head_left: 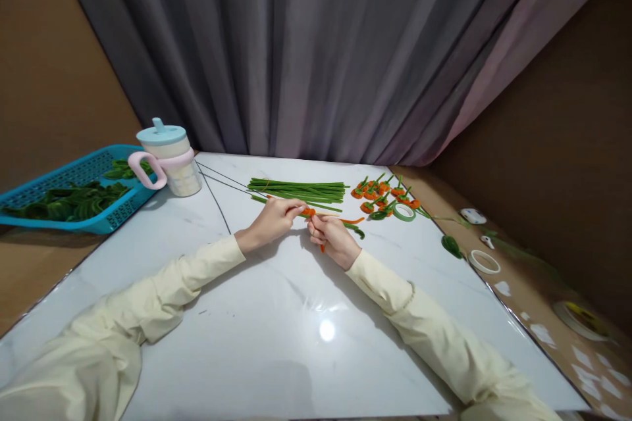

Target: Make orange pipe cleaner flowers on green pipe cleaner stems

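Note:
My left hand (276, 218) and my right hand (336, 238) meet over the white table, fingertips pinched on an orange fuzzy pipe cleaner (309, 212) bent into a small piece. An orange end hangs below the right hand's fingers. Just beyond the hands lies a bundle of green pipe cleaners (296, 191), with loose green lengths in front of it. Beside my right hand are a loose orange strip (353, 221) and a short curled green piece (356, 231). Fingers hide part of the held piece.
Several orange shapes with green stems (371, 192) lie right of the bundle by a green tape roll (404, 212). Dark wires (214, 176) stretch leftward. A lidded cup (184, 177) and blue basket (106, 218) of green pieces stand left. A white tape roll (484, 262) lies right.

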A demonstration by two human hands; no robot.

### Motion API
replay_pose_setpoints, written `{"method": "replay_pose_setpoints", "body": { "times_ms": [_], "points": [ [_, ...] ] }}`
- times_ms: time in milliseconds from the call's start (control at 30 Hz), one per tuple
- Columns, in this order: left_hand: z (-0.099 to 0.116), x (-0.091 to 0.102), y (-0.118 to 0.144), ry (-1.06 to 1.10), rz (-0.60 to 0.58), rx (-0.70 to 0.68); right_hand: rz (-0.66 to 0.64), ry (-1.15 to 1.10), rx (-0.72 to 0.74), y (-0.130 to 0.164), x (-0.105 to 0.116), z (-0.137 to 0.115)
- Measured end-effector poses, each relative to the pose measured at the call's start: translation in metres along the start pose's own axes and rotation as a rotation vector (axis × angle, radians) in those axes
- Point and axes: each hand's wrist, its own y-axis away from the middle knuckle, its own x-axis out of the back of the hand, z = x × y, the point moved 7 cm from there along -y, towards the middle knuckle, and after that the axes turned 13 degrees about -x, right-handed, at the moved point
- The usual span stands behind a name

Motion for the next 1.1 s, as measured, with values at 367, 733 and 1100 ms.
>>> {"method": "replay_pose_setpoints", "body": {
  "times_ms": [367, 733, 1100],
  "points": [
    [0.035, -0.002, 0.002, -0.719, -0.339, -0.212, -0.005, 0.381, 0.089, 0.011, 0.004, -0.026],
    [0.012, 0.024, -0.007, 0.263, -0.348, 0.332, -0.108, 0.48, 0.239, 0.013, 0.016, -0.049],
    [0.005, 0.005, -0.008, 0.073, -0.035, 0.153, -0.011, 0.057, 0.127, 0.009, -0.002, -0.023]
  ]
}}
